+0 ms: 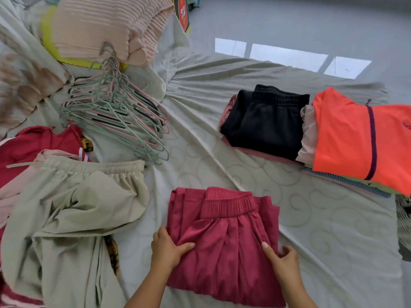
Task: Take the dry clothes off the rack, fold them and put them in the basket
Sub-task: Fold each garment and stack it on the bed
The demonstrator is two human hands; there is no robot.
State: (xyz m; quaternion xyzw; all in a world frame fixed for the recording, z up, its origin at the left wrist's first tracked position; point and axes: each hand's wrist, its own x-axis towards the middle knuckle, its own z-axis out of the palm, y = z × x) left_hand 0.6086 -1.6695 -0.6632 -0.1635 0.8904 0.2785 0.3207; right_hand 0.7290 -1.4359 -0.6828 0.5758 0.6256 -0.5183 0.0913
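Folded crimson trousers (224, 236) with an elastic waistband lie on the grey sheet (311, 230) in front of me. My left hand (166, 247) grips their left edge, thumb on top of the cloth. My right hand (282, 261) grips the right edge, thumb on top and fingers round the side. Folded black trousers (264, 121) rest on a pink garment at the right. Beside them an orange top (360, 141) crowns a stack of folded clothes.
Unfolded beige trousers (73, 214) sprawl at the left over red garments (37, 143). A heap of green and pink hangers (115, 114) lies behind them. A pink ribbed garment (106, 27) sits on something yellow at the back. A mesh basket's edge (403, 216) shows at the right.
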